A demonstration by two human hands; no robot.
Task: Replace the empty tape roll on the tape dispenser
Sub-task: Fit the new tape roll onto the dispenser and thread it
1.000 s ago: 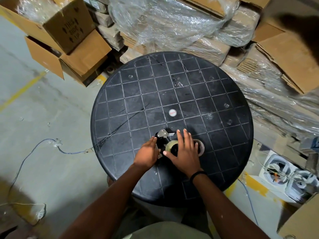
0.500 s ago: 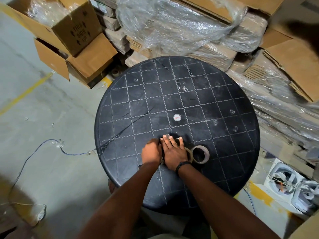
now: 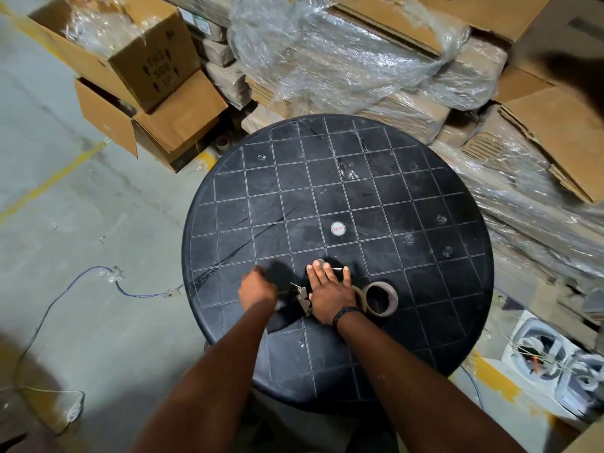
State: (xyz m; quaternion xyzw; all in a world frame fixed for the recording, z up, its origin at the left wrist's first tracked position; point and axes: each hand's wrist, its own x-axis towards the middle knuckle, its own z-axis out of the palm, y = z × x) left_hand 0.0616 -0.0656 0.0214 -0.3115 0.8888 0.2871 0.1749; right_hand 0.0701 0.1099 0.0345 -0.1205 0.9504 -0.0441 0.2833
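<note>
Left hand, fisted, shifted left off tape dispenser; right hand pressed flat, fingers spread, on it. Long axis near-far; empty roll just beside.

This is a warehouse or packing area: open cardboard boxes and flattened cartons under loose stretch wrap are stacked around a round black worktop, on a bare concrete floor marked with yellow lines.

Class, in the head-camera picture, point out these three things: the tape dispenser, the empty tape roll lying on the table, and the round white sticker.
tape dispenser (image 3: 302, 299), head view, on its metal frame between the hands.
empty tape roll (image 3: 391, 296), head view, on the ring's right wall.
round white sticker (image 3: 337, 229), head view, on its centre.
</note>
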